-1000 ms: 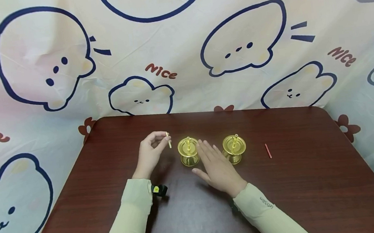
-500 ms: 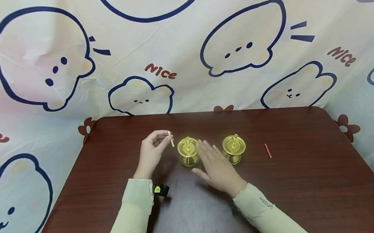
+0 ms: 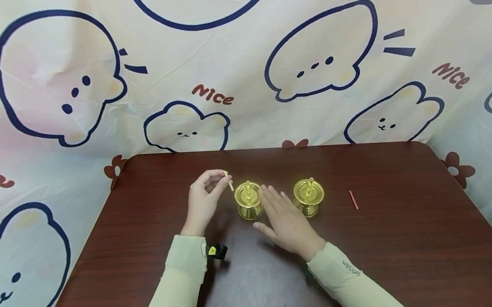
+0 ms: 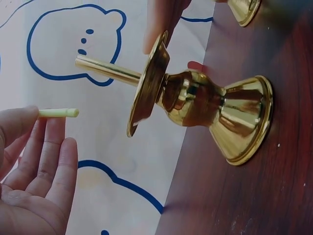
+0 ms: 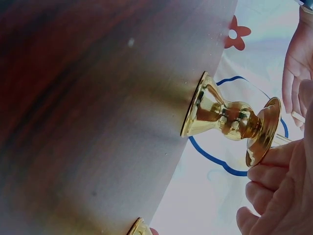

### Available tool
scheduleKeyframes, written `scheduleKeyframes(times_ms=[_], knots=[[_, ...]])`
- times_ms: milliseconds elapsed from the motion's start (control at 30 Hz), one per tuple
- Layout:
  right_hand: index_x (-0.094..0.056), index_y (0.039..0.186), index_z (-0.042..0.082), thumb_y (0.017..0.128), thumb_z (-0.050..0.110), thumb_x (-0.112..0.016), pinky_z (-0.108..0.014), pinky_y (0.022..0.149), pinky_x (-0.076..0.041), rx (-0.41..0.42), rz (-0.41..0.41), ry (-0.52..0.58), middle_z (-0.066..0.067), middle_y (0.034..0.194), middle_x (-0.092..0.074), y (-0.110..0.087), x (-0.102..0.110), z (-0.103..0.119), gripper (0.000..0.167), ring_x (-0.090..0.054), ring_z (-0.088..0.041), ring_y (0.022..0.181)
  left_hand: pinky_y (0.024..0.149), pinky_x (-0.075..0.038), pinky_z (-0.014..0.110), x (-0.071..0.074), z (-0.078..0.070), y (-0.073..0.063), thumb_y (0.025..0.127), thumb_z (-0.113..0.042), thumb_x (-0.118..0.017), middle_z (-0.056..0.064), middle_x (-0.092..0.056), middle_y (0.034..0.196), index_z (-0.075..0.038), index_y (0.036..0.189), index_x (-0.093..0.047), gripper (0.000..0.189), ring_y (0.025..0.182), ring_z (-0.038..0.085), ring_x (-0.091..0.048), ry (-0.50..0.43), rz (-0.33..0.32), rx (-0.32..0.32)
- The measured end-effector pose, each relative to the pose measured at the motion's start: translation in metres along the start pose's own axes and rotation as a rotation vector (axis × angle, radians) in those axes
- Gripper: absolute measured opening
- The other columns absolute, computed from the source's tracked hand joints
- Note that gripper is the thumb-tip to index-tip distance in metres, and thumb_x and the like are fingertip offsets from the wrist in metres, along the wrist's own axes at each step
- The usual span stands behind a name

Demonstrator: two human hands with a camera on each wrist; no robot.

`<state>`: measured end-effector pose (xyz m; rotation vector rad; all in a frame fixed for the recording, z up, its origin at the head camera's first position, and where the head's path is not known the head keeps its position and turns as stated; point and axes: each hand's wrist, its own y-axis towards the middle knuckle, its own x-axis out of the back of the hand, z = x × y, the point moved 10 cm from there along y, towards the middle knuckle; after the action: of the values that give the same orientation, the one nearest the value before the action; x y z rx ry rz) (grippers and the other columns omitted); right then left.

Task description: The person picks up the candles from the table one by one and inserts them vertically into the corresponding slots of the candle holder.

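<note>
My left hand [image 3: 203, 199] pinches a short, thin yellow candle [image 4: 58, 113] between thumb and fingertips. It is raised to the left of a brass candlestick [image 3: 249, 206], with the candle's free end pointing toward it. In the left wrist view, this candlestick stands upright on the table, with a thin tube [image 4: 107, 70] rising from its dish. The candle is apart from that tube. My right hand [image 3: 288, 224] lies between two candlesticks with its fingers straight, their tips right at the dish rim [image 5: 261, 142] of the left one.
A second brass candlestick [image 3: 308, 197] stands just right of my right hand, partly behind it. Farther right, a thin red candle [image 3: 353, 200] lies on the dark wood table [image 3: 410, 236]. A patterned cloth [image 3: 244, 57] hangs behind the table.
My left hand has moved slightly right and up with the yellow candle, closer to the left candlestick. My right hand and both candlesticks have stayed in place.
</note>
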<state>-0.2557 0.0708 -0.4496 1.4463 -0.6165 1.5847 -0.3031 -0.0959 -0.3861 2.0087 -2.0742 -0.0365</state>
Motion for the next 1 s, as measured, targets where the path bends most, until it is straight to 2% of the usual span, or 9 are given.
scheduleKeyframes(times_ms=[200,467,867,1000], knots=[[-0.028,0.158,-0.001,0.103,0.051,-0.050,-0.048,0.123,-0.021,0.003,-0.014,-0.003,-0.017,0.165,-0.027,-0.001,0.002,0.001,0.079,-0.023,-0.032,0.153,0.088,-0.053,0.019,-0.003,-0.002,0.000,0.100,-0.013,-0.066,0.018,-0.072,0.112,0.002,0.117,-0.067,0.023,0.102,0.013,-0.068,0.004,-0.009,-0.016],[-0.027,0.158,-0.001,0.104,0.052,-0.050,-0.047,0.124,-0.019,-0.001,-0.007,-0.011,-0.017,0.165,-0.027,0.000,0.003,0.001,0.079,-0.024,-0.032,0.152,0.089,-0.052,0.020,-0.005,-0.007,0.000,0.099,-0.012,-0.068,0.020,-0.071,0.111,0.005,0.115,-0.067,0.023,0.097,0.008,-0.067,-0.022,-0.023,-0.035],[-0.028,0.158,-0.002,0.103,0.048,-0.054,-0.049,0.123,-0.022,0.008,-0.018,-0.001,-0.019,0.164,-0.029,0.000,0.003,0.002,0.079,-0.026,-0.034,0.152,0.088,-0.053,0.021,-0.010,-0.016,-0.001,0.099,-0.013,-0.067,0.017,-0.072,0.114,0.005,0.118,-0.067,0.026,0.103,0.018,-0.068,-0.005,-0.011,-0.039],[-0.029,0.157,-0.003,0.103,0.048,-0.055,-0.050,0.122,-0.023,0.011,-0.026,-0.006,-0.019,0.163,-0.030,0.000,0.003,0.002,0.079,-0.026,-0.034,0.151,0.095,-0.053,0.029,-0.012,-0.019,-0.001,0.099,-0.011,-0.066,0.019,-0.072,0.114,0.004,0.116,-0.067,0.022,0.105,0.021,-0.068,-0.022,-0.003,-0.064]])
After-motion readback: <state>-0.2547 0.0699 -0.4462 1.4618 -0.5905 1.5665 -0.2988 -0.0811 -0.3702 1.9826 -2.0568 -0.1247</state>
